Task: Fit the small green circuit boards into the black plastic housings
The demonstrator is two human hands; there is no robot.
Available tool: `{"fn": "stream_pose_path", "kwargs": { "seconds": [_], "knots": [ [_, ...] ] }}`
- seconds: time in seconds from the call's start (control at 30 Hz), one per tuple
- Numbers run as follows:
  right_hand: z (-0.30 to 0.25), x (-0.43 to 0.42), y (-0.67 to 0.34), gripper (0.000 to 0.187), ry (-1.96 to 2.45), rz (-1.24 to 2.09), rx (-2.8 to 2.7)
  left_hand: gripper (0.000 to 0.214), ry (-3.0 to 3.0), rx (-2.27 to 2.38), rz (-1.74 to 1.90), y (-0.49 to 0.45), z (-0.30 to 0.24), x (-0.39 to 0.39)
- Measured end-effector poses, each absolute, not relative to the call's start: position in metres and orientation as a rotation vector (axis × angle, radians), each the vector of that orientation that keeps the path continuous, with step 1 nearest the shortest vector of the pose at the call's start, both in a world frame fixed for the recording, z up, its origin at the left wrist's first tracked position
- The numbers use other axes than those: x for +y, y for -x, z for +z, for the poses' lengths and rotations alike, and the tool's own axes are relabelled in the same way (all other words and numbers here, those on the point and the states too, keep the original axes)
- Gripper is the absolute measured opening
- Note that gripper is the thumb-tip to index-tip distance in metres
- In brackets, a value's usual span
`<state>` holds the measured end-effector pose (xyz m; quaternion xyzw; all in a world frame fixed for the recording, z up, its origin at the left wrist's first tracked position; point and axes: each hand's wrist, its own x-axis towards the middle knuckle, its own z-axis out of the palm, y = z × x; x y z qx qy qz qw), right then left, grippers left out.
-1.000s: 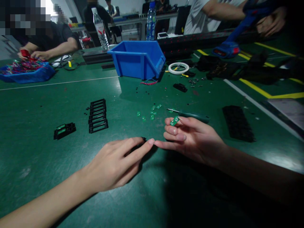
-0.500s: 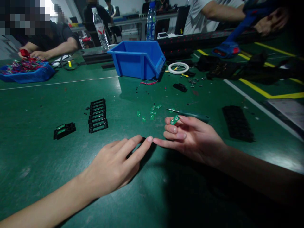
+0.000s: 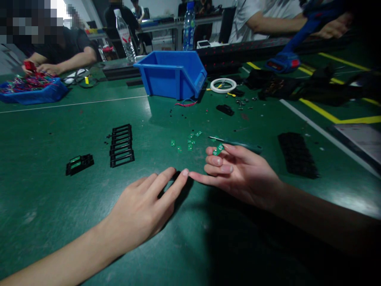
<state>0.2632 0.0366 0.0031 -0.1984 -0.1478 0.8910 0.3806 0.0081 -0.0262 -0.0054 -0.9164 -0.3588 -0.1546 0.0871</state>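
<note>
Between the thumb and forefinger of my right hand (image 3: 241, 171) is a small green circuit board (image 3: 218, 149) with pale marks on it; the other fingers are curled, and the little finger reaches to my left fingertip. My left hand (image 3: 149, 202) is bent palm down over the table, its fingers curled around something dark that is mostly hidden under them. Several more small green boards (image 3: 191, 142) lie scattered just beyond my hands. Behind my right fingers rests a screwdriver (image 3: 238, 144) with a dark green handle.
Left of the boards lie a black ladder-like frame (image 3: 122, 145) and a smaller black holder (image 3: 79, 164) with green boards in it. A black block (image 3: 297, 155) is at right. Farther back stand a blue bin (image 3: 160, 79), a white tape roll (image 3: 223, 85) and a cordless drill (image 3: 282, 61) near a co-worker.
My left fingers have shifted very slightly left, and the board in my right hand has tilted a little. The co-worker's hand by the drill has also moved slightly.
</note>
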Motion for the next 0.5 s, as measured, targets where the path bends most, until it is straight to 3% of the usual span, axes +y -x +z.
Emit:
{"fn": "stream_pose_path", "kwargs": {
  "seconds": [0.5],
  "knots": [
    [0.0019,0.0358,-0.2634,0.017,0.466,2.281,-0.409,0.065,2.837,-1.180,-0.445,-0.0061,-0.0079,-0.0234]
  ]
}}
